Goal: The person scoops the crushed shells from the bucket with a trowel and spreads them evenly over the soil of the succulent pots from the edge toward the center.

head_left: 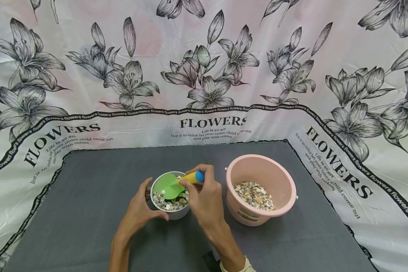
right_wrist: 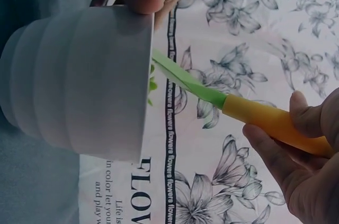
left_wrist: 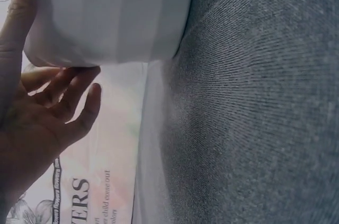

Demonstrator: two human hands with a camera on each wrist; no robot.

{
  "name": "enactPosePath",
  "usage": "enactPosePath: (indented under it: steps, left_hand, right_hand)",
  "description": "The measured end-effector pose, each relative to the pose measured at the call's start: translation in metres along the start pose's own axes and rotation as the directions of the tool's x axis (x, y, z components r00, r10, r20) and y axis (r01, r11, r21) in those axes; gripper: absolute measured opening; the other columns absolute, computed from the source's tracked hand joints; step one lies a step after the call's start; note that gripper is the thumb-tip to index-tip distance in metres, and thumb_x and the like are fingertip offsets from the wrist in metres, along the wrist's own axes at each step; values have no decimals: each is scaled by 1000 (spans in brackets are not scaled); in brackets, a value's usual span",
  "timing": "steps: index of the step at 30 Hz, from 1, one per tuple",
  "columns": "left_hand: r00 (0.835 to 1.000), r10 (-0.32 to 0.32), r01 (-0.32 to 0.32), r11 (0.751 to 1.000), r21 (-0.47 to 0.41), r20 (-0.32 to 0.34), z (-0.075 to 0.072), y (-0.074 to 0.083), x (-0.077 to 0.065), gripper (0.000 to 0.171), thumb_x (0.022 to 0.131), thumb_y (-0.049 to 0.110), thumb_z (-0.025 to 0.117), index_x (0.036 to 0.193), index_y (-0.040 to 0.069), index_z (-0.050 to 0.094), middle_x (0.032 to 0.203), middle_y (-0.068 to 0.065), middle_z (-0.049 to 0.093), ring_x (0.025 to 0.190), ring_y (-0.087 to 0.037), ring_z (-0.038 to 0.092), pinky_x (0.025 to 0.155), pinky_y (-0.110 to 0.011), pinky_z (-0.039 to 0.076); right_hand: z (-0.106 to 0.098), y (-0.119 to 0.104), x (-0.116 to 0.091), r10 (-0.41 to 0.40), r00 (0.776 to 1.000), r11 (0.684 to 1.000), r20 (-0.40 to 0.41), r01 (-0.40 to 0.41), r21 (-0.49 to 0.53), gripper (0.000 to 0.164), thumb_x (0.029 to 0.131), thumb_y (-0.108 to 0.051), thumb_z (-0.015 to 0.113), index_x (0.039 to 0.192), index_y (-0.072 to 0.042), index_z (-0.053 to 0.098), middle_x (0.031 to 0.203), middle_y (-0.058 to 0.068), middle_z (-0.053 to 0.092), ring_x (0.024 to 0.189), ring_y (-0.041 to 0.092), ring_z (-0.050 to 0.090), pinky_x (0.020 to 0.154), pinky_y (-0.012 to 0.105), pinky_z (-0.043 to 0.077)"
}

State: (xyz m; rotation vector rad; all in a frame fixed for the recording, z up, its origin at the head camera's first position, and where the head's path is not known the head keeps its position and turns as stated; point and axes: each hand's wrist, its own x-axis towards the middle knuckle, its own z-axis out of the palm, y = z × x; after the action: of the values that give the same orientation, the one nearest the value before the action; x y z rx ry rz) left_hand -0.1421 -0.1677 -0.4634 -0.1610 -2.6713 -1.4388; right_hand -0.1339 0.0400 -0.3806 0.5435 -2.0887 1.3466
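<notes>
A white ribbed flowerpot (head_left: 178, 215) stands on the grey cloth, filled with small pebbles (head_left: 164, 204). My left hand (head_left: 136, 213) holds it from the left, thumb at the near side and fingers round the far side; the left wrist view shows the fingertips against the pot's wall (left_wrist: 111, 12). In my right hand (head_left: 207, 200) is a toy trowel with a yellow, blue-ended handle (head_left: 190, 178) and a green blade (head_left: 164, 185). The blade lies over the pebbles inside the rim, beside a small green plant (head_left: 181, 193) that it partly covers. Thumb and fingers grip the handle (right_wrist: 270, 121).
Right of the pot stands a pink bucket (head_left: 236, 207) with pebbles (head_left: 253, 194) in its bottom. A flower-printed cloth (head_left: 210, 128) rises behind and at both sides of the grey surface (head_left: 98, 181). A dark object (head_left: 210, 260) lies at the right forearm.
</notes>
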Motion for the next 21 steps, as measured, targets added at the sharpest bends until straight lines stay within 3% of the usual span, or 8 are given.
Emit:
enactPosePath:
  steps: [4,6,9,13,18,21]
  left_hand:
    - [999,30,-27,996,86,-33,0,0,0,121,50,35,103,150,-4,49,121,-15,63,109,-23,62,93,-36,55]
    - [999,14,-11,996,86,-34,-1,0,-1,111,51,36,103,142,-3,55,123,-16,62,112,-26,62,95,-40,55]
    - [999,-28,30,997,77,-25,-3,1,-2,105,53,36,103,138,-3,55,132,-19,63,123,-32,62,103,-50,52]
    - [997,-75,75,995,59,-5,-4,3,-3,103,54,32,104,135,-3,51,138,-23,64,130,-37,61,106,-54,50]
    - [999,-44,44,998,41,2,-3,2,-4,112,54,33,104,142,-2,44,136,-22,63,129,-35,61,108,-54,49]
    - [1000,-5,5,1000,26,16,-3,3,-5,125,56,31,104,154,-1,34,135,-21,61,128,-35,60,107,-56,49]
  right_hand:
    - [0,-2,-2,-40,999,999,20,41,-13,39,91,-9,79,119,1,53,105,16,75,86,22,80,70,24,64]
    - [-1,-4,-2,-66,998,997,23,66,-26,39,91,-8,79,119,2,53,106,16,75,88,22,80,70,24,64]
    - [-2,-5,-3,-103,994,994,26,104,-36,41,91,-7,79,119,2,52,108,15,75,91,23,80,72,25,64]
    - [-7,-5,-2,-110,994,994,13,110,21,40,92,-6,78,121,3,52,110,15,74,93,24,79,75,25,65]
    - [-27,-3,4,-31,993,987,-117,48,151,40,91,0,77,122,7,52,111,17,75,98,21,77,81,25,65]
    - [-47,-2,12,31,968,973,-248,28,229,41,90,7,76,121,13,50,108,21,75,99,16,76,81,21,64]
